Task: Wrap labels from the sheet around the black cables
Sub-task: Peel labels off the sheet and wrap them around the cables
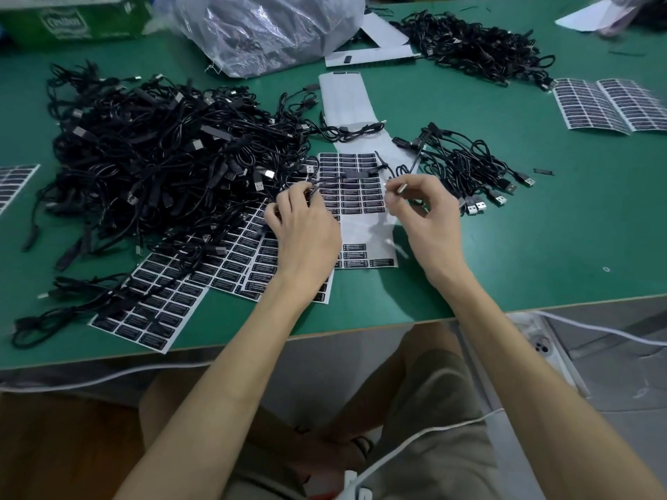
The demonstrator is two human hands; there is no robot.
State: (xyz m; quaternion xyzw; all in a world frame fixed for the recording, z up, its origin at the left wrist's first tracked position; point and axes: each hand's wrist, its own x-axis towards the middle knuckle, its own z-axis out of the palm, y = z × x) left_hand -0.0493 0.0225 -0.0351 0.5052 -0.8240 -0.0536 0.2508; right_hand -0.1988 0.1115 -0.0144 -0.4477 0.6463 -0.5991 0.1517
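Black cable point(355, 173) lies across the label sheet point(352, 202) at centre frame; our left hand point(303, 229) pinches its left end, our right hand point(429, 214) pinches a small grey piece point(401, 188) beside it.

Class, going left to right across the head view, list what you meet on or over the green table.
Left-edge label sheet → big cable pile → left hand → held cable → right hand → small cable bundle → far-right label sheets

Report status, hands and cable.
Left hand pinches black cable; right hand pinches a plug. Both above label sheet. Big cable pile close at left.
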